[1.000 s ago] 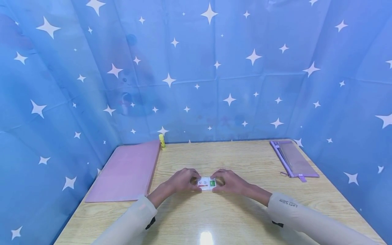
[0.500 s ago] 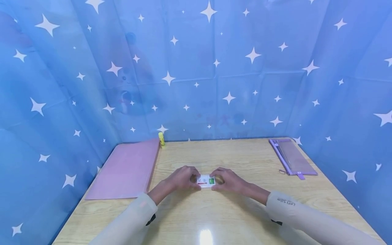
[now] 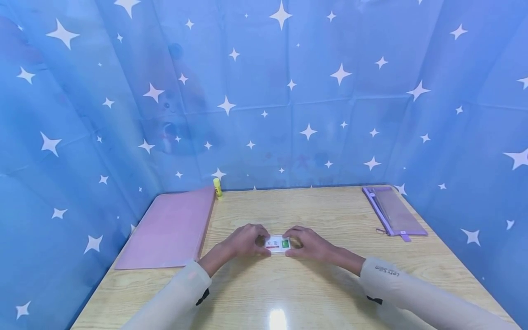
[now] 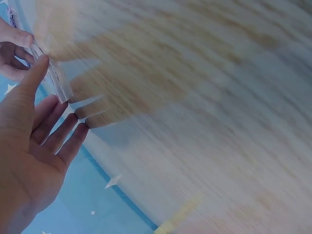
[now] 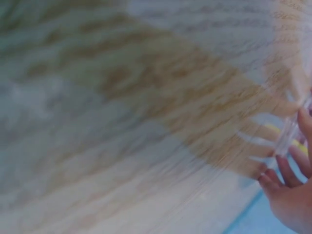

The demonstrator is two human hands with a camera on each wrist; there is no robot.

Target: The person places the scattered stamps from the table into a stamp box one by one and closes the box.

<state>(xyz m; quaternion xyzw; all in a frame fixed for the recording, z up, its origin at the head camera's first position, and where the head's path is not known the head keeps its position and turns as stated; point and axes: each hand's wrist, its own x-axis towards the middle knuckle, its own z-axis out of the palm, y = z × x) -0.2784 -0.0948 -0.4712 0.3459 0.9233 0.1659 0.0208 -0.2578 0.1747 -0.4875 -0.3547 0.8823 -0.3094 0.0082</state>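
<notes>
A small flat clear plastic case (image 3: 277, 244) with a white label, a red strip and a green square lies between both hands at the middle of the table. My left hand (image 3: 247, 240) pinches its left end between thumb and fingers. At the right end, my right hand (image 3: 309, 244) grips it the same way. In the left wrist view, the case (image 4: 57, 80) shows edge-on at the tabletop, the thumb on one side and the fingertips on the other. Its clear edge (image 5: 287, 132) appears at the far right of the right wrist view, beside the right hand (image 5: 295, 200).
A pink folder (image 3: 169, 229) lies on the left of the wooden table (image 3: 321, 211). A yellow glue stick (image 3: 217, 188) stands by its far corner. The purple zip pouch (image 3: 398, 211) rests at the back right. Blue star-printed curtain (image 3: 264, 91) surrounds the table's back and sides.
The whole head view has shifted up slightly between the first frame and now. Both hands keep their hold on the case, which has not visibly moved on the table.
</notes>
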